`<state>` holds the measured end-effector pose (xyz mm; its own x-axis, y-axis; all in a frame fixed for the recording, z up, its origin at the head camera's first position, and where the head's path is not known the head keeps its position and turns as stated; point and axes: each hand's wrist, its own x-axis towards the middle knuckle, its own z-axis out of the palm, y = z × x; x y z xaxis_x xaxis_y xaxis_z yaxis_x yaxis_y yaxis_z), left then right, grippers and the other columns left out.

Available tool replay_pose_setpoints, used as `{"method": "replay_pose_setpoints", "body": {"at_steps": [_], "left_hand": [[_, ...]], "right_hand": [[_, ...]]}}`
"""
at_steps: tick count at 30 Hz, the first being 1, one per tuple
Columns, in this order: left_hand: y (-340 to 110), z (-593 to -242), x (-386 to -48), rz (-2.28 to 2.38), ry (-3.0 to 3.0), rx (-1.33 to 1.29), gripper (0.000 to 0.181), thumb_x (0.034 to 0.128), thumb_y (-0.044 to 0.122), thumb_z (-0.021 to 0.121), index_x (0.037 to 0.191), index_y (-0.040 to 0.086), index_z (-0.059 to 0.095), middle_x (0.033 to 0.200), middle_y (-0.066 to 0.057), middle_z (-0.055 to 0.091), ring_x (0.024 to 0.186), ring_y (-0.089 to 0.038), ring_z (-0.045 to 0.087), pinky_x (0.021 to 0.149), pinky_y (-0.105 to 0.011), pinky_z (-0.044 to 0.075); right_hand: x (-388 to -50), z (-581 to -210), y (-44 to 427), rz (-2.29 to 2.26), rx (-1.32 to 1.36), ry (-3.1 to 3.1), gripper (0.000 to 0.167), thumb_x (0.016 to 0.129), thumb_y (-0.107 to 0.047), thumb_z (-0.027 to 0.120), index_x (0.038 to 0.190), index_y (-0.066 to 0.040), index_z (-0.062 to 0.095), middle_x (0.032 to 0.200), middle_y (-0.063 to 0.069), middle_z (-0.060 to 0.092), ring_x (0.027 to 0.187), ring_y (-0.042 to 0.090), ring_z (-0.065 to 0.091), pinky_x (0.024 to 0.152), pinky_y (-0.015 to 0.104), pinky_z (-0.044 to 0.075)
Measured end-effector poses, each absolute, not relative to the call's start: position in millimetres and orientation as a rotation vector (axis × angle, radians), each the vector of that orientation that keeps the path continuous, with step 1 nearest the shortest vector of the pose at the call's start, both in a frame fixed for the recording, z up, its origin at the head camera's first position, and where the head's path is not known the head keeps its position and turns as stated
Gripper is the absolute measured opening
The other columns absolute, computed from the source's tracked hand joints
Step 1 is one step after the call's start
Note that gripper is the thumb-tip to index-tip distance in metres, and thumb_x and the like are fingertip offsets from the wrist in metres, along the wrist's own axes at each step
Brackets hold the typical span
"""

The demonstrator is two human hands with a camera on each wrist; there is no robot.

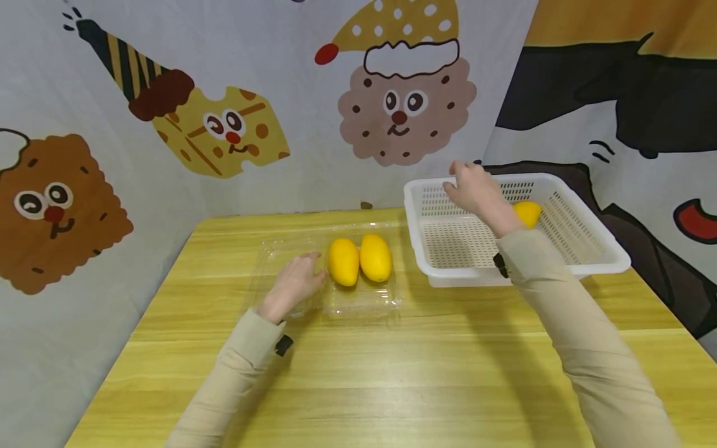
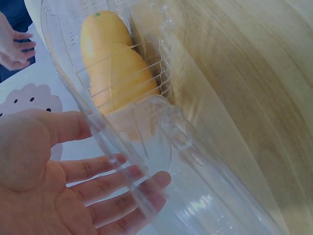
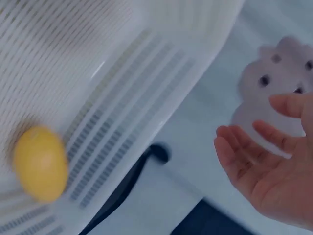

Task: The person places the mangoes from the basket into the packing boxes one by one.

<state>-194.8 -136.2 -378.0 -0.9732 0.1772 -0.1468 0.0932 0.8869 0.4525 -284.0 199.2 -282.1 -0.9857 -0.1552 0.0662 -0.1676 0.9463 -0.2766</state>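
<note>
Two yellow mangoes lie side by side in a clear plastic container. Just left of them, my left hand is over the container's left part, fingers spread; the left wrist view shows the fingers against the clear plastic, holding no fruit. Above the white basket, near its back left rim, my right hand hovers with loosely bent fingers and nothing in them. One mango sits inside the basket, partly hidden by my right forearm; the right wrist view shows this mango whole.
A wooden table carries the container at centre left and the basket at back right. Behind its back edge hangs a cloth printed with cartoon figures.
</note>
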Motion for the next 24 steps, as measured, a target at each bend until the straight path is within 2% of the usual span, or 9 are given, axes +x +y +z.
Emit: {"method": "replay_pose_setpoints", "body": {"at_steps": [6, 10, 15, 24], "left_hand": [[-136.0, -379.5, -195.3, 0.668, 2.876, 0.215, 0.055, 0.0942, 0.020, 0.056, 0.141, -0.003, 0.039, 0.142, -0.027, 0.044, 0.044, -0.007, 0.034, 0.038, -0.016, 0.031], [-136.0, -378.5, -195.1, 0.671, 2.873, 0.209, 0.055, 0.0944, 0.020, 0.056, 0.141, -0.003, 0.039, 0.143, -0.028, 0.043, 0.044, -0.007, 0.034, 0.038, -0.017, 0.032], [-137.3, -377.9, -194.8, 0.689, 2.873, 0.212, 0.055, 0.0944, 0.020, 0.056, 0.141, -0.003, 0.039, 0.142, -0.028, 0.044, 0.045, -0.008, 0.034, 0.039, -0.017, 0.033], [-136.8, -378.3, -195.3, 0.664, 2.888, 0.214, 0.054, 0.0942, 0.022, 0.057, 0.140, -0.002, 0.041, 0.139, -0.026, 0.048, 0.048, -0.010, 0.037, 0.046, -0.023, 0.039]], "right_hand": [[-297.2, -289.8, 242.4, 0.414, 0.212, -3.148, 0.047, 0.098, -0.025, 0.042, 0.133, 0.005, 0.041, 0.126, 0.033, 0.051, 0.103, 0.043, 0.054, 0.087, 0.057, 0.046], [-304.7, -297.9, 263.7, 0.385, 0.203, -3.198, 0.047, 0.097, -0.024, 0.042, 0.132, 0.007, 0.041, 0.128, 0.034, 0.048, 0.108, 0.044, 0.050, 0.092, 0.060, 0.043], [-310.7, -303.9, 278.7, 0.338, 0.214, -3.248, 0.044, 0.096, -0.020, 0.045, 0.129, 0.009, 0.042, 0.127, 0.036, 0.048, 0.105, 0.043, 0.049, 0.093, 0.060, 0.042], [-310.0, -307.5, 297.3, 0.300, 0.079, -3.434, 0.047, 0.095, -0.018, 0.044, 0.132, 0.011, 0.038, 0.131, 0.038, 0.039, 0.115, 0.049, 0.041, 0.102, 0.065, 0.034]]}}
